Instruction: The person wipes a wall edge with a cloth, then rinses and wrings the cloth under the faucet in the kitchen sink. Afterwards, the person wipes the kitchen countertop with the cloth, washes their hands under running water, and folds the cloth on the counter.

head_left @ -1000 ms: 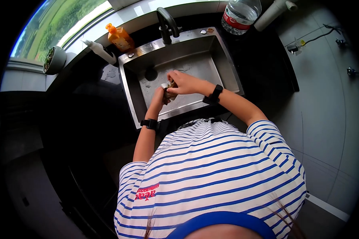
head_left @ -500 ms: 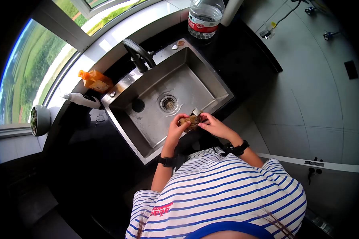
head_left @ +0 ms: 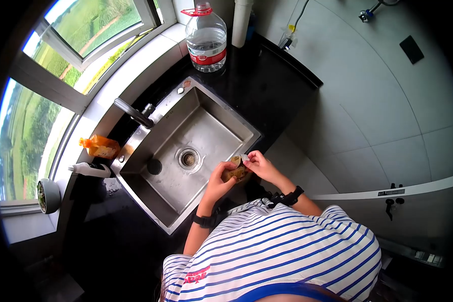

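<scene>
Object (head_left: 238,174), brownish, unclear, partly hidden by left hand (head_left: 218,185)

Head camera — single view, worn on the person's head, facing forward and steeply down. Field: very wide, curved at the edges, corners dark. Nearest, lower edge: striped T-shirt (head_left: 282,246), seen from above. Farther, mid-field: left hand (head_left: 219,182) and right hand (head_left: 265,167); stainless-steel sink (head_left: 206,132), looked into from above. Beyond — window (head_left: 110,25), upper left; grey tiles (head_left: 367,116), right.
</scene>
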A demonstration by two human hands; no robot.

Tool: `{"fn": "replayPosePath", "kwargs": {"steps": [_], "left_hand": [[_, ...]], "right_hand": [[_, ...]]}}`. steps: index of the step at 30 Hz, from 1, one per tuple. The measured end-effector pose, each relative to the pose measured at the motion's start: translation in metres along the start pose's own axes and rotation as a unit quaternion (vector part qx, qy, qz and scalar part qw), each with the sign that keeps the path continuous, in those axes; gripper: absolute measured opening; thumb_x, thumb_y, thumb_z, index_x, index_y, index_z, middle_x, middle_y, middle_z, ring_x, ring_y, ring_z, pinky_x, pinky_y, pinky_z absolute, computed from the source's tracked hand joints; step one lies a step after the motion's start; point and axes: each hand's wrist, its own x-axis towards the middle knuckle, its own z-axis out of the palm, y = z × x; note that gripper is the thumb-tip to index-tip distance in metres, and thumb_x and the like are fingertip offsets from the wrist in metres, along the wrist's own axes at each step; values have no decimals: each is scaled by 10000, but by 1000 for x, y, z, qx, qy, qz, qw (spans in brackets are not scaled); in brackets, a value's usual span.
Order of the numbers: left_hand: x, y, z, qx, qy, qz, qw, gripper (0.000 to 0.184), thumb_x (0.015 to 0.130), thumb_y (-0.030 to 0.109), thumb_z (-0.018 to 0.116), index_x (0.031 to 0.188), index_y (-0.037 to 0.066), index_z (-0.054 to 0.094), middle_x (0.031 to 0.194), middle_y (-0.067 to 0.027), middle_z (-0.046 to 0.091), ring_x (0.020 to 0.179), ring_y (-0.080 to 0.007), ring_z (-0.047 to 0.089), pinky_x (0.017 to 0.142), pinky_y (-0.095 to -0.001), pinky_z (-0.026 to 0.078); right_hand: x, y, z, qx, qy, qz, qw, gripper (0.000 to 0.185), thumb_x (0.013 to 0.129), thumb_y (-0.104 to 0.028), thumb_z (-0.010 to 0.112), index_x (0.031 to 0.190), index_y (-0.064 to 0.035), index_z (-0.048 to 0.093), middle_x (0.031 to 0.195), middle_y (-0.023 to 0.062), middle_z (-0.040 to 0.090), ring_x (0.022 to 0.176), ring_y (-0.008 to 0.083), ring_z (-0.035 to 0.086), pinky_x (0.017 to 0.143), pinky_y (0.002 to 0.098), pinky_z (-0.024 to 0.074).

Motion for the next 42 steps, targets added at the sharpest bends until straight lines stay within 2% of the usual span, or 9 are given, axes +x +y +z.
{"fn": "replayPosePath", "kwargs": {"steps": [2,8,15,20,24,29,31,35,42], "left_hand": [[7,4,10,34,0,35,999,380,717,-40,621,1086,13,549,1060,-61,565,1014,-158,540,910,-281,427],[42,0,48,33,10,7,999,453,699,-47,609,1141,22,539,1088,-84,550,1028,-191,538,923,-291,424],[94,14,123,260,-121,85,954,562,723,70,692,1252,41,503,1203,-179,515,1158,-350,470,993,-382,397],[141,31,193,141,-175,117,967,476,747,131,696,1186,26,544,1134,-171,559,1073,-361,531,939,-391,436],[173,45,216,152,-187,83,967,332,737,75,635,1056,-4,590,977,-186,615,938,-362,605,822,-380,482],[184,44,203,234,-187,98,949,195,804,51,579,987,-14,581,874,-147,624,794,-279,633,692,-316,502],[186,51,196,388,-172,138,895,146,816,130,603,928,46,563,779,-106,646,762,-276,640,813,-376,474],[191,52,188,429,-144,198,870,157,817,187,632,919,100,551,736,-54,656,736,-234,644,904,-412,410],[214,68,140,448,-78,206,867,133,816,193,660,878,104,581,794,-34,621,742,-250,620,697,-351,436]], "right_hand": [[4,-13,-9,-207,2,-118,971,339,928,-198,612,1177,-41,445,899,59,629,829,122,620,714,258,516],[4,-44,-73,-88,40,-101,990,134,876,12,568,995,-9,626,899,48,642,809,111,622,695,274,509],[-30,-89,-138,-220,158,-316,909,176,830,41,576,983,-30,624,1019,95,554,918,218,595,783,300,502],[-53,-119,-172,-336,218,-431,808,205,775,36,625,946,-76,635,1112,75,553,1048,258,546,832,333,493],[-69,-116,-199,-290,248,-385,840,234,771,20,633,975,-93,653,956,49,640,935,253,617,767,341,517],[-86,-114,-247,-376,331,-365,785,246,745,-16,699,961,-130,719,830,41,624,700,202,627,611,307,519],[-91,-112,-259,-401,351,-357,768,275,716,-15,726,962,-137,735,787,39,622,651,191,616,578,295,511],[-93,-119,-267,-384,336,-361,780,304,722,29,703,990,-112,725,835,46,639,693,190,630,603,293,516],[-42,-138,-292,-374,319,-390,779,321,732,48,687,1009,-111,723,886,49,666,715,191,643,635,282,522]]}}
